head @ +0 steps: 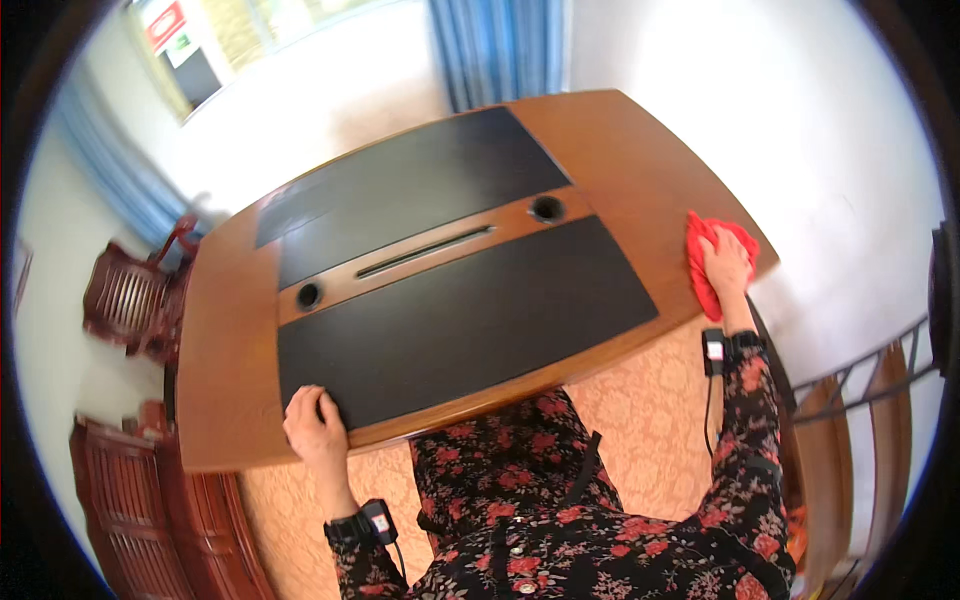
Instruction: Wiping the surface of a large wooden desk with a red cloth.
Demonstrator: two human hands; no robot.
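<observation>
A wooden table (630,142) with black inset panels stretches out before me. On its right end lies a red cloth (703,281), with my right hand (726,262) pressed on top of it, fingers partly bent over the fabric. My left hand (315,424) rests on the near left edge of the table, partly over the corner of the near black panel (465,322), and holds nothing. Two round black holes, one at the right (547,209) and one at the left (308,296), flank a long narrow slot (424,252) between the panels.
Carved reddish wooden chairs (127,296) stand left of the table, with slatted wooden furniture (124,502) at the lower left. Blue curtains (499,52) hang beyond the far edge. At the lower right is a dark metal railing (862,397) beside wooden steps.
</observation>
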